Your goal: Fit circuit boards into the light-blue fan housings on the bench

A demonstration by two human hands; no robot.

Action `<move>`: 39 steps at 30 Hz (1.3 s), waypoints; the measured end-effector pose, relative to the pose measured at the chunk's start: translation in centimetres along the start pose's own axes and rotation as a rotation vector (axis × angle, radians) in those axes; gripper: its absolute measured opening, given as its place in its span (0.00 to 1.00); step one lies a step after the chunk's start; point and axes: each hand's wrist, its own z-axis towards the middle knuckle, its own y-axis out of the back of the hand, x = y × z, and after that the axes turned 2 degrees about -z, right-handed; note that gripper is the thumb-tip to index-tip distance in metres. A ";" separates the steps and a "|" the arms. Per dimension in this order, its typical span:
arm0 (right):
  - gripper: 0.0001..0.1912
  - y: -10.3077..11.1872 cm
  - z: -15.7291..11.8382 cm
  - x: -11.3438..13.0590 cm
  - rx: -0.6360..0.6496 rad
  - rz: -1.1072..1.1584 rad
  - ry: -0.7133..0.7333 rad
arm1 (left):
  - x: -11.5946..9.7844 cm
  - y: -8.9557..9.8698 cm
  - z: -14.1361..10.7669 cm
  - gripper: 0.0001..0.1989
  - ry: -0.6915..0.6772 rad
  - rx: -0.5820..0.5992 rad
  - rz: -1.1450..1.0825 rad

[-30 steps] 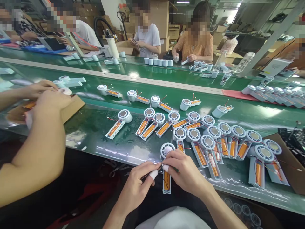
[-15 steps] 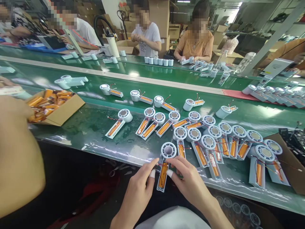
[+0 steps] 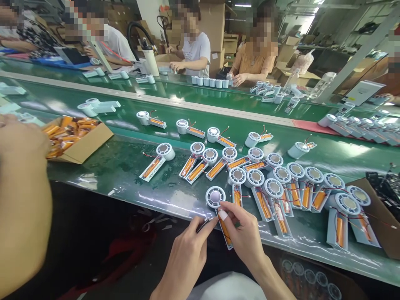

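Note:
At the table's front edge lies a white fan unit [image 3: 215, 196] with a round grille and an open handle, in which an orange battery [image 3: 225, 233] shows. My right hand [image 3: 245, 229] pinches the handle's top just below the round head, its thumb wearing a white finger cover. Between the fingertips of my left hand [image 3: 190, 246] is a small dark part [image 3: 203, 225], held at the left of the handle. Thin wires run near the fingertips of both hands.
Several similar fan units [image 3: 273, 188] crowd the table to the right, beside a box of dark parts [image 3: 371, 216]. A carton of orange batteries [image 3: 90, 146] and a co-worker's arm [image 3: 25, 200] are at left. More units ride the green belt; people sit beyond.
The fan's handle has swung to the right at its lower end. My right fingers have closed in near its top, and a dark part now shows in my left fingers. Units on the belt have shifted right.

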 end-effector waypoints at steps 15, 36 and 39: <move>0.08 0.5 0.8 1.3 0.187 -0.103 -0.008 | 0.0 -0.8 -0.3 0.15 0.413 -0.151 -0.543; 0.09 -0.6 1.1 3.1 0.284 -0.838 0.372 | 0.3 -0.8 0.0 0.11 0.076 -0.394 -0.176; 0.10 -0.6 1.0 3.3 0.279 -0.869 0.353 | 0.0 -0.9 0.0 0.10 0.073 -0.416 -0.168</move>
